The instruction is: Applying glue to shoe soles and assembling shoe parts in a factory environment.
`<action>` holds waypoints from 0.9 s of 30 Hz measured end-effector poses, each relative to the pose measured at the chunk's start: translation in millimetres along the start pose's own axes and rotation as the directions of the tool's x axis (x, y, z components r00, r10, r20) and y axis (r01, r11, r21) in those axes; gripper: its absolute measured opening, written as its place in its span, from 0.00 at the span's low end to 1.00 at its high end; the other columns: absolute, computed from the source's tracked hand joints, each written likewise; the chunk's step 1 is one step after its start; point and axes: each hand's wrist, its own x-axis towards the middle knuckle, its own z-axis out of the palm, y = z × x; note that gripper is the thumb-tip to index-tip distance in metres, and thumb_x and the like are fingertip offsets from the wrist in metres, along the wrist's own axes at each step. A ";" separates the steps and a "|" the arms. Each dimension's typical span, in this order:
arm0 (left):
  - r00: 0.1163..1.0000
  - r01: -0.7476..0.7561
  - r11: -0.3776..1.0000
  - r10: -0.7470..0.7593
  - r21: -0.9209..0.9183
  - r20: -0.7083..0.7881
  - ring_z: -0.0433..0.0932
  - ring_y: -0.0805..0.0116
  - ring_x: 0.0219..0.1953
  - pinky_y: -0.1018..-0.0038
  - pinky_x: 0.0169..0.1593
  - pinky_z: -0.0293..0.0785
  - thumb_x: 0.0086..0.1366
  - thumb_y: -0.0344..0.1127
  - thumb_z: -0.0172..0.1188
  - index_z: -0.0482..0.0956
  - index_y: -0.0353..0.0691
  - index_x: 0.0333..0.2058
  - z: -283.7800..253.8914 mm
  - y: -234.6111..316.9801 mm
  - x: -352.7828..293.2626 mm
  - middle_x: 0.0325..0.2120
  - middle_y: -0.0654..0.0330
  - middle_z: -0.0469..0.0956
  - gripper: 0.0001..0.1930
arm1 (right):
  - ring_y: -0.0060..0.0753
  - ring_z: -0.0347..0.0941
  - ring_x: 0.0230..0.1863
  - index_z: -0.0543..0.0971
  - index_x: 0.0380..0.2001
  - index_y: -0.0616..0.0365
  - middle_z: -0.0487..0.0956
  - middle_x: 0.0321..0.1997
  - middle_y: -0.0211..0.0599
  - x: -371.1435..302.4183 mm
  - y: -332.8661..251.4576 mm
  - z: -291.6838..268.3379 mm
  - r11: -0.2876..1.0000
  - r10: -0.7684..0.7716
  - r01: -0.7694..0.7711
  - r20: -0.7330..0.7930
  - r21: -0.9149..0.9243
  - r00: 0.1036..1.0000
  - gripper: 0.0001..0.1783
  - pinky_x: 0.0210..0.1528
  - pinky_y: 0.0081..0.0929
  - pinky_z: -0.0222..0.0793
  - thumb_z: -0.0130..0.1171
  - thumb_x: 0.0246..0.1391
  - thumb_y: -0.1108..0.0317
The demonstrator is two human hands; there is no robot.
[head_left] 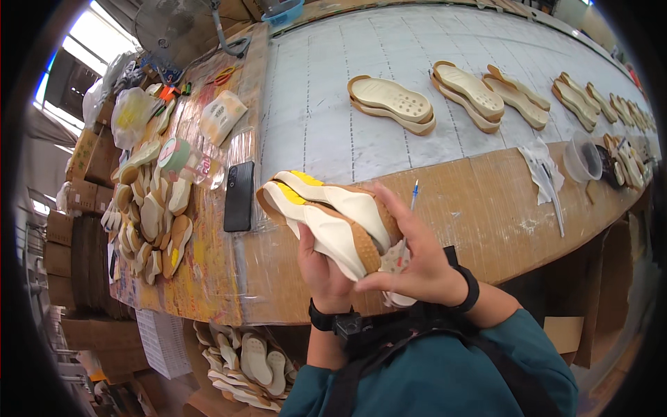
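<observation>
A pair of cream-and-tan shoe soles (332, 224) with yellow patches is held between both my hands over the front of the cardboard-covered table. My left hand (323, 274) grips the pair from below, its thumb against the near sole's side. Around the right end curves my right hand (422, 251), with its fingers on the far sole and the thumb under the near one. Partly hidden by my right hand is another pale piece (394, 267) with small red marks. A thin blue-tipped pen (415, 194) lies just beyond my right hand.
Sole pairs (392, 101) line the white dashed-line surface (313, 90). Left of my hands lie a black phone (240, 197), a clear jar (201, 169) and a heap of soles (149, 208). A plastic tub (582, 158) and cloth (540, 167) are right. A box of soles (257, 361) stands below.
</observation>
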 end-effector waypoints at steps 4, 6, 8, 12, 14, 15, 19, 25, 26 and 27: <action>0.991 -0.064 0.997 0.069 -0.048 0.114 0.61 0.59 0.53 0.63 0.57 0.57 0.62 0.48 0.39 0.56 0.39 0.53 -4.6 -2.6 -1.8 0.47 0.54 0.65 0.25 | 0.36 0.54 0.59 0.52 0.57 0.64 0.57 0.59 0.47 -10.7 -1.3 -12.8 0.864 0.072 -0.135 0.146 0.485 0.987 0.41 0.58 0.31 0.51 0.61 0.42 0.70; 0.981 -0.159 0.987 0.155 0.018 0.120 0.65 0.59 0.50 0.64 0.52 0.65 0.60 0.48 0.41 0.60 0.38 0.51 13.3 -2.2 -8.1 0.44 0.54 0.68 0.25 | 0.40 0.60 0.56 0.59 0.54 0.65 0.65 0.54 0.47 -18.2 -2.6 -14.3 0.976 -0.043 0.015 0.127 0.215 0.991 0.35 0.56 0.31 0.56 0.61 0.40 0.74; 0.982 -0.088 0.989 0.105 -0.116 0.155 0.67 0.59 0.49 0.63 0.51 0.65 0.60 0.48 0.41 0.60 0.37 0.51 24.6 -1.5 -11.5 0.44 0.53 0.68 0.25 | 0.41 0.63 0.54 0.64 0.51 0.63 0.67 0.51 0.47 -26.1 -5.6 -16.0 0.980 -0.017 -0.006 0.110 0.199 0.994 0.32 0.55 0.31 0.58 0.61 0.39 0.74; 0.969 -0.016 0.999 0.027 -0.049 0.247 0.67 0.58 0.48 0.63 0.51 0.65 0.62 0.49 0.40 0.60 0.36 0.51 5.2 -4.7 -8.4 0.44 0.53 0.68 0.25 | 0.42 0.65 0.52 0.67 0.48 0.60 0.68 0.50 0.46 -34.5 2.9 -31.7 0.989 -0.091 0.074 0.135 0.126 0.987 0.29 0.52 0.31 0.61 0.62 0.39 0.74; 0.956 0.149 0.987 -0.160 0.063 0.245 0.65 0.65 0.49 0.65 0.51 0.65 0.60 0.47 0.46 0.56 0.38 0.54 12.0 -3.3 -8.6 0.42 0.56 0.66 0.27 | 0.42 0.65 0.52 0.67 0.48 0.60 0.69 0.50 0.48 -33.5 3.1 -46.3 0.996 -0.042 0.023 0.226 0.088 0.973 0.28 0.51 0.30 0.61 0.62 0.39 0.73; 0.977 0.210 0.967 -0.213 0.143 0.007 0.69 0.62 0.46 0.65 0.49 0.66 0.62 0.44 0.43 0.58 0.37 0.52 19.5 -0.8 -12.9 0.42 0.55 0.69 0.23 | 0.36 0.68 0.49 0.68 0.48 0.60 0.70 0.49 0.44 -29.1 3.8 -51.3 0.994 0.021 -0.042 0.212 0.097 0.977 0.25 0.49 0.28 0.63 0.59 0.43 0.72; 0.889 0.434 0.880 -0.385 0.194 -0.246 0.68 0.64 0.47 0.69 0.49 0.67 0.62 0.40 0.47 0.58 0.36 0.52 -6.2 0.6 -19.4 0.46 0.54 0.67 0.22 | 0.25 0.67 0.45 0.66 0.50 0.58 0.70 0.47 0.34 7.5 42.9 -68.9 0.853 0.424 -0.427 0.078 0.302 0.902 0.23 0.46 0.26 0.63 0.53 0.49 0.68; 0.904 0.426 0.764 -0.343 0.485 -0.255 0.66 0.67 0.48 0.71 0.50 0.65 0.56 0.26 0.52 0.52 0.38 0.54 9.0 -22.7 -21.3 0.48 0.57 0.63 0.27 | 0.29 0.63 0.49 0.62 0.51 0.62 0.68 0.49 0.37 96.2 143.5 -130.0 0.800 0.595 -0.574 -0.354 0.175 0.722 0.28 0.47 0.27 0.61 0.51 0.51 0.57; 0.919 0.393 0.740 -0.308 0.545 -0.244 0.66 0.67 0.49 0.71 0.50 0.65 0.56 0.25 0.53 0.52 0.38 0.54 11.1 -20.2 -23.9 0.49 0.57 0.62 0.28 | 0.31 0.64 0.48 0.62 0.51 0.63 0.69 0.48 0.39 109.4 167.3 -126.0 0.805 0.578 -0.577 -0.408 0.139 0.707 0.30 0.47 0.27 0.61 0.53 0.49 0.57; 0.921 0.390 0.740 -0.308 0.548 -0.240 0.66 0.67 0.49 0.71 0.50 0.65 0.56 0.25 0.53 0.52 0.38 0.54 11.0 -20.9 -25.2 0.49 0.57 0.62 0.28 | 0.31 0.64 0.48 0.62 0.51 0.63 0.69 0.48 0.39 116.9 181.5 -122.2 0.807 0.574 -0.573 -0.410 0.139 0.709 0.30 0.47 0.27 0.61 0.53 0.49 0.57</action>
